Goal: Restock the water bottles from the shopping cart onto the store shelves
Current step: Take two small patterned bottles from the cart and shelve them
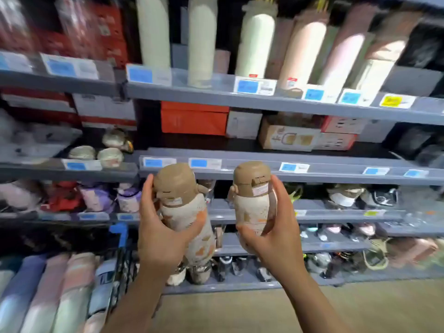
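Note:
Both my hands are raised in front of the grey store shelves point(264, 99). My left hand point(161, 236) grips a patterned water bottle with a brown lid point(182, 203), tilted a little to the left. My right hand point(271, 236) grips a second bottle of the same kind point(252, 200), held upright. Both bottles are level with the shelf rail point(336, 173) that carries blue price tags. Several similar brown-lidded bottles point(109, 156) stand on the left shelf. The shopping cart point(122, 265) shows at lower left, with several pastel bottles point(48, 294) lying in it.
Tall cream and pink flasks point(254, 44) line the top shelf. Orange and white boxes point(194, 118) fill the shelf below. Lower shelves hold small colourful bottles point(96, 198) and dark items. A wooden floor point(360, 308) lies at lower right.

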A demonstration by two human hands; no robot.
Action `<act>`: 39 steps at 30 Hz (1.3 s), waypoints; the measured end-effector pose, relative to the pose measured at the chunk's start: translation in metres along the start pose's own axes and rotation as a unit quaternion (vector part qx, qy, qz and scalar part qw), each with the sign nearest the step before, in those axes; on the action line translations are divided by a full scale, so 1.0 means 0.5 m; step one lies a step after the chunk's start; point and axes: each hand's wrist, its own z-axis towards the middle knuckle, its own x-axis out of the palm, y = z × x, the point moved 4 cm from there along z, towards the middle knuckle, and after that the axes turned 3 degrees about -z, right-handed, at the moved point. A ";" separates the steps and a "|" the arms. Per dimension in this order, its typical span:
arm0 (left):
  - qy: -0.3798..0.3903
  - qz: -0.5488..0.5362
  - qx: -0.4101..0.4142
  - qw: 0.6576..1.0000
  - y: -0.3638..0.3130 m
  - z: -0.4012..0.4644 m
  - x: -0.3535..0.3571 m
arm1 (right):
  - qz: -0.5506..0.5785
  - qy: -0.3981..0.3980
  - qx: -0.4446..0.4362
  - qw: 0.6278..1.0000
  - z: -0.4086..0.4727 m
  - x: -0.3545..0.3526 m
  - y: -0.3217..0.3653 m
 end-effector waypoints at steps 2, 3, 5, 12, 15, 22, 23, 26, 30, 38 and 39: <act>0.043 -0.019 0.010 0.999 -0.024 0.009 0.115 | -0.007 -0.057 0.007 0.998 0.034 -0.104 -0.034; 0.062 -0.028 0.018 0.998 -0.039 0.016 0.168 | -0.010 -0.084 0.007 0.996 0.053 -0.151 -0.044; 0.102 -0.039 0.037 0.993 -0.073 0.034 0.273 | -0.005 -0.135 -0.005 0.991 0.089 -0.237 -0.064; 0.197 -0.091 0.121 0.969 -0.182 0.102 0.607 | -0.019 -0.273 -0.045 0.961 0.199 -0.495 -0.135; 0.232 -0.127 0.132 0.955 -0.217 0.141 0.736 | -0.021 -0.328 -0.037 0.944 0.262 -0.588 -0.185; 0.280 -0.143 0.208 0.926 -0.325 0.245 0.984 | -0.013 -0.405 -0.035 0.913 0.423 -0.755 -0.272; 0.276 -0.136 0.222 0.925 -0.335 0.255 1.012 | -0.012 -0.411 -0.034 0.911 0.440 -0.772 -0.285; 0.273 -0.122 0.243 0.923 -0.345 0.274 1.086 | 0.010 -0.428 -0.031 0.903 0.488 -0.820 -0.326; 0.251 -0.081 0.282 0.923 -0.362 0.285 1.170 | 0.064 -0.447 -0.064 0.890 0.557 -0.885 -0.374; 0.158 0.001 0.381 0.911 -0.431 0.258 1.335 | 0.192 -0.439 -0.129 0.868 0.703 -1.023 -0.483; 0.147 0.008 0.393 0.908 -0.440 0.253 1.352 | 0.204 -0.440 -0.133 0.865 0.717 -1.039 -0.495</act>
